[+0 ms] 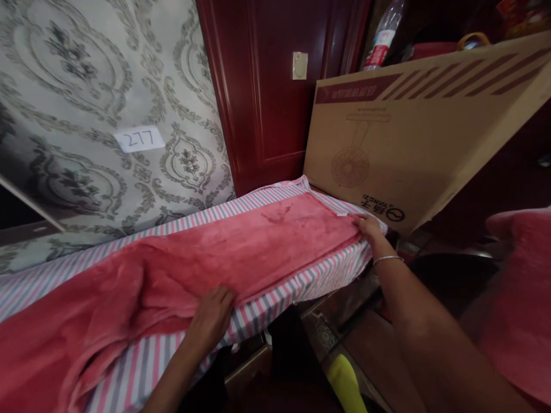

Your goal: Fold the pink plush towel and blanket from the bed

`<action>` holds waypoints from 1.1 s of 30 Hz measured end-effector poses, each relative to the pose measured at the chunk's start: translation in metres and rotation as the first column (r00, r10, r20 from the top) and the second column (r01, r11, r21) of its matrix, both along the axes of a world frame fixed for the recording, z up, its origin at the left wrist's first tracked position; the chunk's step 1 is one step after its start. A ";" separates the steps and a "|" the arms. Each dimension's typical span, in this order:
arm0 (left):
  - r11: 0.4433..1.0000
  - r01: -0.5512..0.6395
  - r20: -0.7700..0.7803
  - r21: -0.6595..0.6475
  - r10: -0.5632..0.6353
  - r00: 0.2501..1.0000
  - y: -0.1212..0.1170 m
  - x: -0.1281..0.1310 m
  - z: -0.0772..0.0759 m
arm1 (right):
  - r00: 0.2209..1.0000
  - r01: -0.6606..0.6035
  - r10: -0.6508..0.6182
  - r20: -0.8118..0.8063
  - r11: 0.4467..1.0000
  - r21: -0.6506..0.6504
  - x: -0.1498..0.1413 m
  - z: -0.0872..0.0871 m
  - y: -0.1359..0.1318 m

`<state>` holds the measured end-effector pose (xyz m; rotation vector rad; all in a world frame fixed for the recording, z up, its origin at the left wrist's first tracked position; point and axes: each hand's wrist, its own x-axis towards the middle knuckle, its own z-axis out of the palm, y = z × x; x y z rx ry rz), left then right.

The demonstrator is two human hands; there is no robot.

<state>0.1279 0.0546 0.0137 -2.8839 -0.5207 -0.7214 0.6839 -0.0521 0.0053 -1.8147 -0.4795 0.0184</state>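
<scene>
A coral-red plush cloth lies stretched along a surface under a striped cover. Its right part is smooth and flat, while the left part is bunched in folds. I cannot tell whether it is a blanket or a garment. My right hand pinches the cloth's right end, near the cover's corner. At the near edge, my left hand has its fingers curled over the plush, gripping it. A darker patch shows on the pile near the far right.
A large cardboard box stands behind the right end, with a plastic bottle above it. Patterned wallpaper and a dark red door rise behind. More red plush fabric is at the right. Something yellow-green lies below.
</scene>
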 end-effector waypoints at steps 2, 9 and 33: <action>1.000 -0.011 0.037 0.006 0.010 0.999 -0.001 -0.002 -0.013 | 1.000 0.023 -0.022 0.003 0.996 -0.082 -0.003 -0.017 -0.007; 0.999 -0.021 0.174 0.033 0.015 0.985 -0.002 -0.006 -0.021 | 0.991 0.076 -0.053 0.122 0.977 -0.198 -0.005 -0.032 -0.010; 0.999 -0.027 0.177 0.037 0.020 0.984 -0.010 -0.005 -0.012 | 0.709 -0.097 0.492 0.505 0.778 -0.621 -0.216 -0.043 -0.002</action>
